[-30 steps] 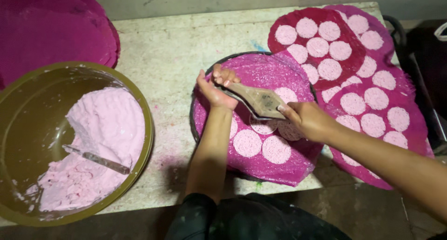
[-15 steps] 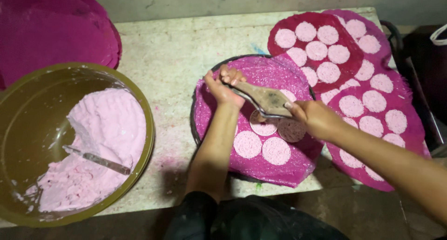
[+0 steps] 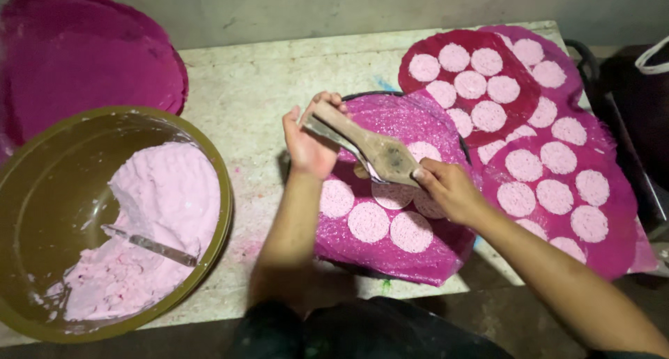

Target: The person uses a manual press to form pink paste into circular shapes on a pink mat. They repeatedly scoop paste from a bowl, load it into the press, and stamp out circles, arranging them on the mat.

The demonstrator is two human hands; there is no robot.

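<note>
Pale and speckled, the counter (image 3: 279, 73) carries a magenta sheet (image 3: 390, 247) dotted with pink discs. Above it a wooden mould (image 3: 369, 146) slants from upper left to lower right. The left hand (image 3: 310, 139) has its grip pinched on the narrow handle end, and the right hand (image 3: 449, 188) is closed on the broad end, nearer the discs.
</note>
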